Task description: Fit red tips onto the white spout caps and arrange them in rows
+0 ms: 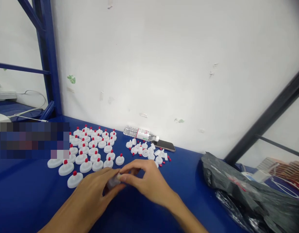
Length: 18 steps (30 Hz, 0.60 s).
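Note:
My left hand (pixel 97 187) is closed around a white plastic cap (pixel 112 182) with a narrow spout, held just above the blue table. The fingers of my right hand (pixel 144 179) pinch together at the spout's tip; whatever they hold there is too small and hidden to make out. Left of and beyond my hands stand several white caps with red tips (pixel 86 165), upright in loose rows. Past my right hand lies a pile of white caps without tips (pixel 145 152), tumbled at various angles, with small red tips (pixel 169 159) scattered among and beside them.
A clear bottle (pixel 142 133) lies on its side by the wall, next to a dark phone (pixel 165 145). Crumpled black plastic bags (pixel 244 191) cover the table's right side. Blue metal posts (pixel 51 58) rise at the left, and a pixelated patch hides the left edge.

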Motion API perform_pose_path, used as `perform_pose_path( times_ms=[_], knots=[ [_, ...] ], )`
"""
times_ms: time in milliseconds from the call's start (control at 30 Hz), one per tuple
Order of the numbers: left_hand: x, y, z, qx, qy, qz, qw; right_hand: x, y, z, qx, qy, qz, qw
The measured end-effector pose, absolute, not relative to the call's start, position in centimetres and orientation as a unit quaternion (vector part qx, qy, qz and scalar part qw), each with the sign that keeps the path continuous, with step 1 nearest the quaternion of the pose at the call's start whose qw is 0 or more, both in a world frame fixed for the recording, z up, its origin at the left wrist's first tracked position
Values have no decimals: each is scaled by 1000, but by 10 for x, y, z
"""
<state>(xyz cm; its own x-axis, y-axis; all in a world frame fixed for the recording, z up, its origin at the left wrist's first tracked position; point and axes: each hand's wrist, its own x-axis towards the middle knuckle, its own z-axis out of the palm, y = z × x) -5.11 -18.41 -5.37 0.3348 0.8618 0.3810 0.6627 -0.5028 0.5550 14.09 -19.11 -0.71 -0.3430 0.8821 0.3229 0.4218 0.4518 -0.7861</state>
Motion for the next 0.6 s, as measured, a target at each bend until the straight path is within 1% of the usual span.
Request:
perform_pose_path(
  times_ms=[33,67,167,200,267,333,433,533,600],
  knots=[
    [-52,-184,-53,802,480,325,146,151,-187,-2,-443,-766,276,374],
    [-52,-184,-53,801,487,320,142,163,-183,4,-468,-772,224,367],
    [-49,-187,-56,810,484,293,153,212,-167,16,-592,-736,6,329],
    [-47,-188,-58,816,478,284,160,230,-162,18,-635,-711,-31,301],
    [-42,-191,-60,822,468,276,172,264,-154,17,-715,-651,-32,252],
    [-38,-192,-60,821,467,273,186,291,-148,10,-749,-621,-22,228],
    [-37,-190,-60,811,471,286,198,314,-143,-4,-769,-606,32,201],
    [-38,-183,-66,805,454,310,222,319,-138,-17,-775,-598,87,184],
    [-40,-179,-73,804,436,325,241,317,-135,-25,-778,-594,101,180]
  ],
)
